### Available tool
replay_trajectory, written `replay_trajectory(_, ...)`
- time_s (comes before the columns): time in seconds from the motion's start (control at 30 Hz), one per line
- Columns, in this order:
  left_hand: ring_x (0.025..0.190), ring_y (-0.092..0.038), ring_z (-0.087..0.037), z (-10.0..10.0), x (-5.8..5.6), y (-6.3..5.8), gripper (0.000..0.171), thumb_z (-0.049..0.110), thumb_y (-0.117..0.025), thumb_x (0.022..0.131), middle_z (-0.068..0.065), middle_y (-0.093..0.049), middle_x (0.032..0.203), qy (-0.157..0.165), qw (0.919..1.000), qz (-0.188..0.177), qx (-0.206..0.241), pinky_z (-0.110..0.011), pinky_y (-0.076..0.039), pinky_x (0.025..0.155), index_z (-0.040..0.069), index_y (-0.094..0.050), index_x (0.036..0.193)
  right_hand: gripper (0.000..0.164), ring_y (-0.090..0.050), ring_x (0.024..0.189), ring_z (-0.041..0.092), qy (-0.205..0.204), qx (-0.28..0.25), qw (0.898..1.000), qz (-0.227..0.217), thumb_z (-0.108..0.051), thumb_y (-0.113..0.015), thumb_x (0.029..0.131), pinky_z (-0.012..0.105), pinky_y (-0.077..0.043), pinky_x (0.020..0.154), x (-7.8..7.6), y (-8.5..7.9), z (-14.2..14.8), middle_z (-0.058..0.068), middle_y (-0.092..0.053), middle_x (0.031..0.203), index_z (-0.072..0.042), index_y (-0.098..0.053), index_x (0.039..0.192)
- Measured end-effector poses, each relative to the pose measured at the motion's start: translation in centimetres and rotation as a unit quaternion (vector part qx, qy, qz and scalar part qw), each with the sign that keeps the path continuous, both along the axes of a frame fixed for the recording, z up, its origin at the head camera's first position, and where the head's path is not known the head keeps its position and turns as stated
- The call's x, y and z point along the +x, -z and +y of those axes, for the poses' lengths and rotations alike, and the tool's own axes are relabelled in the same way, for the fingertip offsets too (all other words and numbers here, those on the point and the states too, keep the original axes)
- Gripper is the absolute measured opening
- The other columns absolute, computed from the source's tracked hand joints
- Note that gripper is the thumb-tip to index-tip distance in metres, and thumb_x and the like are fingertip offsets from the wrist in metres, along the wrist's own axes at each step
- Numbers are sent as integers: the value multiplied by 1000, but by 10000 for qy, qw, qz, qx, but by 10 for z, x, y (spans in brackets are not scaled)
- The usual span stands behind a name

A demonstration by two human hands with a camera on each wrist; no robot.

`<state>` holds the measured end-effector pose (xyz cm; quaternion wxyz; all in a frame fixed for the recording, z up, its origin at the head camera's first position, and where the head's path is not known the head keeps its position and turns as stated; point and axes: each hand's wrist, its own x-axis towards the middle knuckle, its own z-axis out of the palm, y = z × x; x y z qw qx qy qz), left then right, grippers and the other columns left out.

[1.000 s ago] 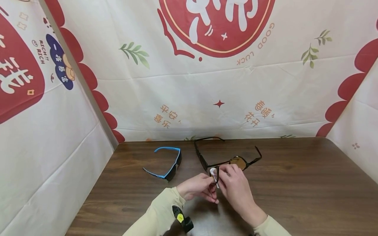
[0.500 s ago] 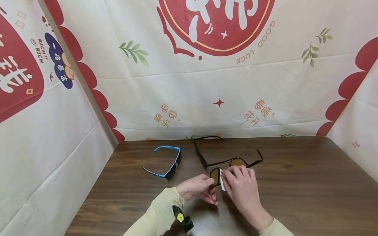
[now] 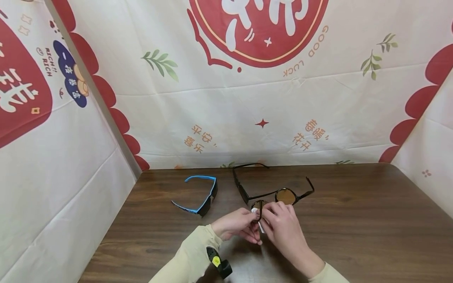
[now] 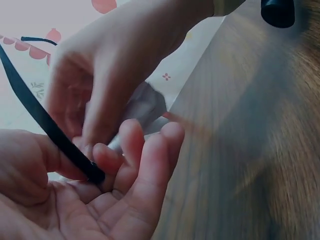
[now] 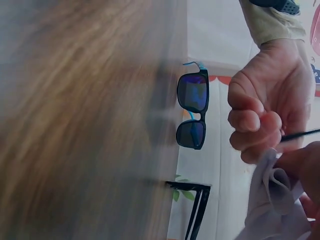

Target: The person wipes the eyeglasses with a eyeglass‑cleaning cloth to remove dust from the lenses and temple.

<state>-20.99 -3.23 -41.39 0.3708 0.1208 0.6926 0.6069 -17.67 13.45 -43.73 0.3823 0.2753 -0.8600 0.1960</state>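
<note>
Round sunglasses (image 3: pixel 285 196) with amber lenses and a black frame are held between both hands in the head view. My left hand (image 3: pixel 236 225) pinches the frame beside the nearer lens, and a black temple arm (image 4: pixel 42 120) crosses its palm in the left wrist view. A thin white cloth (image 5: pixel 272 205) is gripped by my right hand (image 3: pixel 286 232), bunched against that nearer lens. The right fingers cover part of the lens and much of the cloth.
Sunglasses with a blue inner frame (image 3: pixel 207 204) lie with temples spread on the wooden table (image 3: pixel 354 224), left of the hands. Black sunglasses (image 3: pixel 240 188) rest just behind the held pair. A printed white curtain (image 3: pixel 219 110) rises at the table's back edge.
My right hand slid the cloth rightward across the nearer lens, then came back left over it. The held sunglasses tilted slightly; my left hand stayed nearly in place.
</note>
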Motion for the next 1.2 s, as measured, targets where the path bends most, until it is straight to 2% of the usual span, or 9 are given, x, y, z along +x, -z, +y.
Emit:
replay_trajectory(0.2,64,-65,-16,-1,1,2,33,11,-38,98,-9,-62,65,104,9999,-13,-75,-26,-54,59,4,-53,69,11,-52,75,26,326,140,9992,194,-16,-68,76,42,-37,65,4,1,6,4,-60,82,-11,-69,86)
replay_trajectory(0.3,63,-65,-16,0,2,2,31,8,-37,95,-9,-62,64,124,9998,67,-165,-27,-55,59,4,-52,68,17,-51,72,27,517,121,9979,370,-21,-55,85,43,-36,64,3,3,7,6,-59,81,-9,-68,87)
replay_trajectory(0.4,62,-65,-17,2,4,2,30,7,-38,94,-10,-61,64,58,9996,160,-234,-28,-55,58,3,-52,68,21,-51,70,26,607,47,9970,487,-20,-50,87,43,-36,64,1,3,7,6,-59,80,-8,-68,89)
replay_trajectory(0.5,60,-64,-16,4,5,2,29,8,-39,94,-10,-61,63,-11,9993,258,-280,-28,-55,57,0,-53,70,17,-52,70,26,541,-50,9969,572,-15,-54,83,43,-36,63,0,3,5,7,-60,81,-8,-68,90)
replay_trajectory(0.63,58,-63,-15,5,6,3,33,11,-40,97,-9,-60,61,11,9988,433,-205,-28,-54,56,-7,-56,75,18,-54,72,25,181,-72,9983,554,-9,-66,75,41,-37,62,-2,2,0,7,-60,84,-7,-69,93)
replay_trajectory(0.8,58,-62,-14,2,3,3,35,12,-39,101,-9,-61,63,-15,9986,494,-188,-27,-54,57,-4,-59,78,23,-54,74,20,-97,67,9997,231,-8,-75,69,37,-39,64,3,3,-1,2,-60,85,-8,-70,92)
replay_trajectory(0.93,58,-63,-15,0,2,3,32,10,-40,98,-10,-62,64,-69,9983,492,-310,-29,-55,57,-8,-58,79,14,-53,72,24,351,241,9988,251,-12,-64,75,39,-37,64,6,2,3,4,-60,82,-8,-69,87)
replay_trajectory(1.03,58,-63,-16,1,3,4,29,7,-41,94,-10,-62,63,-102,9976,563,-402,-30,-55,56,-13,-58,84,18,-51,69,28,728,305,9959,446,-15,-53,79,42,-35,61,5,1,4,7,-60,79,-7,-67,86)
replay_trajectory(1.2,57,-64,-19,4,3,5,27,6,-41,93,-10,-60,60,-143,9964,665,-497,-30,-54,54,-12,-58,83,18,-51,64,28,860,162,9938,690,-17,-50,84,42,-34,59,1,-1,3,9,-59,76,-6,-65,86)
